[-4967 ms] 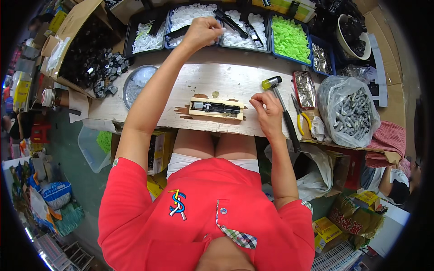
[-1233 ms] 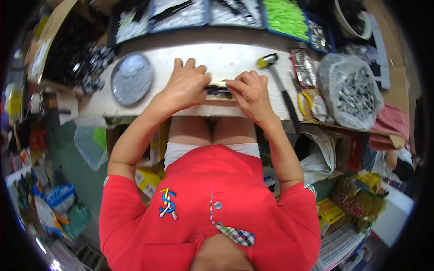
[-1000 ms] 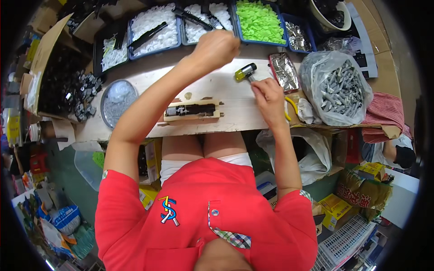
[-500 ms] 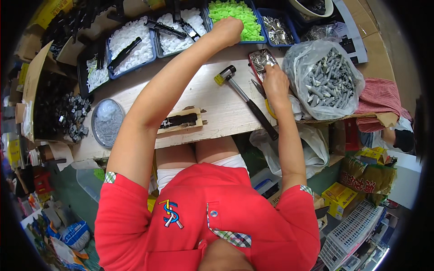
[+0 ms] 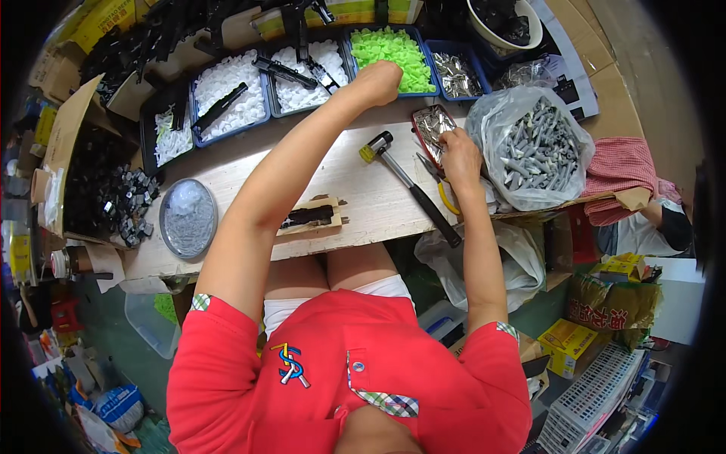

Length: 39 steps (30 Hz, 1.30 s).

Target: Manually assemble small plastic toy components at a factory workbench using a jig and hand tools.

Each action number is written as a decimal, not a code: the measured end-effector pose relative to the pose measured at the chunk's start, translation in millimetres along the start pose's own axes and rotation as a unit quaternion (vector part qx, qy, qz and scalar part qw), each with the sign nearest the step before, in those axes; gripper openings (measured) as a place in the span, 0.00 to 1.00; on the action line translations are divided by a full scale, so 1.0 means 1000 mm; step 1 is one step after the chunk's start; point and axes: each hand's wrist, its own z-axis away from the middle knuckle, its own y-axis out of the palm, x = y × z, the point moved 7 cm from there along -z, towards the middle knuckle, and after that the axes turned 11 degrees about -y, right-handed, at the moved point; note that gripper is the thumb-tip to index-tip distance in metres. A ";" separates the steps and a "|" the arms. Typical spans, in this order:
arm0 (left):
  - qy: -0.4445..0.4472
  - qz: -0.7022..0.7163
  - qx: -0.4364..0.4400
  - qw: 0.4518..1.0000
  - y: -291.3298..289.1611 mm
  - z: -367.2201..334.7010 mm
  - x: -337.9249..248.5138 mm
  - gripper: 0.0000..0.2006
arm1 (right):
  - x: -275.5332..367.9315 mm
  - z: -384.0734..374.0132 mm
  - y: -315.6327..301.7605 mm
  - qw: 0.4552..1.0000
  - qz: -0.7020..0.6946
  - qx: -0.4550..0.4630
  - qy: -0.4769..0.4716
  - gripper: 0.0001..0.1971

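My left hand is over the near left part of a blue bin of bright green plastic pieces. Its fingers are curled together, and whatever they hold is hidden. At the right, my right hand has its bent fingers pressed together at the side of a small red tray of shiny metal pins; nothing between them can be made out. Below my left forearm, a black part lies in a wooden fixture. A mallet with a yellow-and-black head lies between my arms. Beside my right wrist are yellow-handled pliers.
Bins of white pieces, with black parts lying across them, line the back left. A blue bin of metal pieces stands beside the green one. A bag of grey pieces sits at right, a round dish at left.
The whole view has shifted, so the table sits lower in the picture. Both hands stay at the same containers, with little visible movement of their own.
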 end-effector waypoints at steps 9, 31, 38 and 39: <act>0.017 0.162 -0.148 0.975 -0.033 0.012 0.015 0.04 | 0.012 -0.002 -0.018 0.998 -0.024 -0.050 0.003 0.12; -0.128 0.883 0.046 0.449 0.003 0.277 0.052 0.09 | 0.211 0.008 -0.021 0.831 -0.535 0.037 -0.148 0.05; -0.104 0.891 0.028 0.440 -0.002 0.289 0.049 0.09 | 0.229 0.014 -0.015 0.816 -0.556 0.045 -0.152 0.06; -0.103 0.892 0.028 0.439 -0.001 0.289 0.049 0.09 | 0.229 0.014 -0.014 0.812 -0.564 0.050 -0.143 0.06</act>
